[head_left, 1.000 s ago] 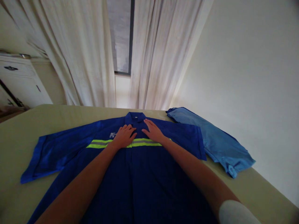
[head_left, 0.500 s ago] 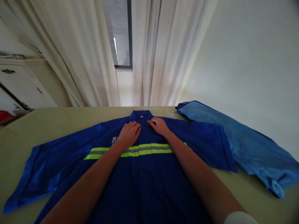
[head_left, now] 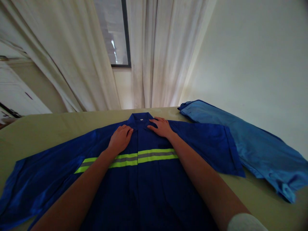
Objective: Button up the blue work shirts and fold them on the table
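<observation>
A dark blue short-sleeved work jacket (head_left: 149, 179) lies spread on the table, front side up, with a yellow-green and grey reflective band across its chest. My left hand (head_left: 120, 138) is at the left collar point, fingers bent together with the thumb against the cloth edge. What exactly lies under those fingertips is partly hidden. My right hand (head_left: 161, 127) rests on the other side of the collar (head_left: 141, 117), fingers spread and thumb apart. Both forearms cross over the chest band.
A lighter blue folded garment (head_left: 240, 138) lies on the right, partly beside the jacket's sleeve. The greenish-beige table (head_left: 57, 128) ends at pale curtains (head_left: 166, 64) and a wall (head_left: 260, 64). A white cabinet (head_left: 19, 89) stands at the left.
My left hand has moved left from the front opening, toward the collar point. The right hand has spread its fingers. The view has shifted slightly to the right.
</observation>
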Action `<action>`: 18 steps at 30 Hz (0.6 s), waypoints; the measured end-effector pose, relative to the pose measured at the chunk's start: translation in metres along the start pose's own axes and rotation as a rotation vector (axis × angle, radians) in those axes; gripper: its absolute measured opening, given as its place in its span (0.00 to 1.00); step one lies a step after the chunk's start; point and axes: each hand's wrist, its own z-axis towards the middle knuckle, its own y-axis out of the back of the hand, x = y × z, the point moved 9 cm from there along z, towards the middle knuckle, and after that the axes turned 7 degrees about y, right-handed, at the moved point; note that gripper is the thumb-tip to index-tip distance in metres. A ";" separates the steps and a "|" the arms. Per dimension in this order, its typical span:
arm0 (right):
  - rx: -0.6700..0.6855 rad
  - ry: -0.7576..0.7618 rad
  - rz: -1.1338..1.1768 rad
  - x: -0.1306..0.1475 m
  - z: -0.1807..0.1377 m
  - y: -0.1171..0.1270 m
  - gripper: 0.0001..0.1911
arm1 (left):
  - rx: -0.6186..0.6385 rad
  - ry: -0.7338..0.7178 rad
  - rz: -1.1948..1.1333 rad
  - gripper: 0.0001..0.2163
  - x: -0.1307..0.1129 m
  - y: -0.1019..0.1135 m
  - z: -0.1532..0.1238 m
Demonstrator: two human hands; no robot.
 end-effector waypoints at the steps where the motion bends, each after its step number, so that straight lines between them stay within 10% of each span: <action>1: -0.004 -0.001 0.010 0.000 0.001 0.000 0.26 | 0.015 0.003 -0.008 0.17 0.006 0.000 0.001; 9: -0.163 -0.205 -0.070 -0.014 -0.004 0.014 0.32 | -0.083 0.365 0.153 0.26 0.072 0.016 0.000; 18: -0.107 -0.204 -0.062 -0.019 -0.003 0.011 0.46 | -0.057 0.437 0.100 0.20 0.079 0.015 -0.001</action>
